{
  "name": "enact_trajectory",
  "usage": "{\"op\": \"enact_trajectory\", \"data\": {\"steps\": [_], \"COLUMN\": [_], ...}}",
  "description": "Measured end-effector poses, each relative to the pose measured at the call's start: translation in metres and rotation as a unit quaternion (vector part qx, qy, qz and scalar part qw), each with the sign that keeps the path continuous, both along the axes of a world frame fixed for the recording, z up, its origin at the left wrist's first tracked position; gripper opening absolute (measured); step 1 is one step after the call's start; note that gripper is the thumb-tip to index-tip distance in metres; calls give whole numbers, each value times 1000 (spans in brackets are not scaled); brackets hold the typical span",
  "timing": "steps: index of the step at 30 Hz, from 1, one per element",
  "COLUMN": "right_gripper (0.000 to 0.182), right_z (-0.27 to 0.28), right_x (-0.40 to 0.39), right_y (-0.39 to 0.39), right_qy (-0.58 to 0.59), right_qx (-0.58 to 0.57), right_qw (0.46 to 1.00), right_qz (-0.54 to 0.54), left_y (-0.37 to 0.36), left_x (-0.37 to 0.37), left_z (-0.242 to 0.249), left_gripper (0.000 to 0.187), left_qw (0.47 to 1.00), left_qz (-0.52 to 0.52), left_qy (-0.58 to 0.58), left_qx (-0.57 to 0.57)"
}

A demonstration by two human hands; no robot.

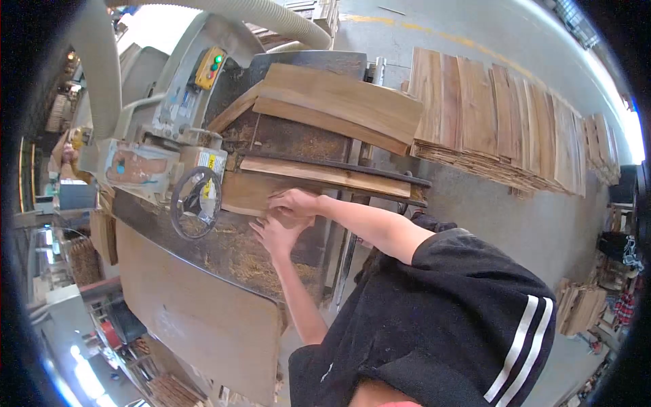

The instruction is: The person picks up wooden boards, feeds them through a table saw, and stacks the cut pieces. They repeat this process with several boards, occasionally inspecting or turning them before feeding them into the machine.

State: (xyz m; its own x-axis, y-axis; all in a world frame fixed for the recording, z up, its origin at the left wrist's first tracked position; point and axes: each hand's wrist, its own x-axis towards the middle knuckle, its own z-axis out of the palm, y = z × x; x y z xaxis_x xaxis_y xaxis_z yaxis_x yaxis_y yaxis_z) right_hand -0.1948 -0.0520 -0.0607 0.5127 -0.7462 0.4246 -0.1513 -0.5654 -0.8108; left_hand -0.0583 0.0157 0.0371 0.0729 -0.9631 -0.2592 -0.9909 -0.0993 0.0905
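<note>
A wooden board (pixel 245 192) lies flat on the dark machine table (pixel 298 252), its far end beside the machine's handwheel. My right hand (pixel 295 203) is curled over the board's near end, fingers bent against the wood. Just below it, my left hand (pixel 277 236) touches the same end with its fingers spread along the edge. A dark fence (pixel 400 178) runs beside the board, and a narrow wood strip (pixel 325 175) rests along it. How the right fingertips meet the board is partly hidden.
The black handwheel (pixel 196 203) stands close to my hands. Wide boards (pixel 339 98) lie across the table beyond the fence. Sawdust (pixel 237 254) covers the table. Stacked planks (pixel 495 125) stand on the right, and a brown panel (pixel 196 308) at lower left. A hose (pixel 271 17) arches overhead.
</note>
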Motion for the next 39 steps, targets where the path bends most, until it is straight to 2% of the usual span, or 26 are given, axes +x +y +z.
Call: {"op": "enact_trajectory", "data": {"steps": [2,5,8,9,14,18,21,22,24,25,26,28,29,32,33,36,39], "right_gripper": [37,34,33,34,39,27,23,23,21,21,20,20,19,18,18,17,16], "right_z": [11,2,-8,-10,-16,-3,19,17,8,14,17,20,19,12,8,18,21], "right_x": [-8,-11,-14,-12,-10,-3,1,10,24,28,34,42,47,64,67,80,101], "right_y": [5,13,12,10,12,6,-7,-15,-26,-32,-36,-50,-57,-70,-75,-82,-94], "right_qy": [7,-7,-14,-14,13,-13,45,-3,30,66,40,35,35,41,48,45,3], "right_qx": [-16,-14,-46,-52,-56,-71,-63,-108,-70,-43,-107,-124,-139,-153,-145,-145,-163], "right_qw": [1000,1000,998,998,997,995,996,993,997,997,993,992,990,987,988,988,985], "right_qz": [-17,-15,-26,-27,-43,-64,-49,-45,-29,-10,-21,-16,-12,-11,-10,-32,-50], "left_y": [14,39,45,45,45,35,23,15,9,7,16,15,23,50,59,75,64], "left_x": [-23,-23,-27,-29,-39,-29,-41,-26,-10,-2,9,26,35,83,95,151,206], "left_z": [4,-63,-82,-81,-69,-52,-24,-15,-37,-52,-53,-40,-35,-49,-45,-69,-43], "left_gripper": [152,149,148,145,138,131,128,127,115,124,127,133,125,102,83,78,76], "left_qw": [998,987,979,986,979,988,989,987,972,969,968,967,959,955,932,871,843], "left_qz": [35,35,52,74,77,57,93,108,96,108,114,109,121,149,190,316,399], "left_qy": [40,93,87,86,68,28,57,68,73,63,79,111,140,111,115,77,63], "left_qx": [28,-129,-175,-125,-179,-142,-102,-97,-199,-214,-207,-204,-213,-231,-286,-367,-357]}}
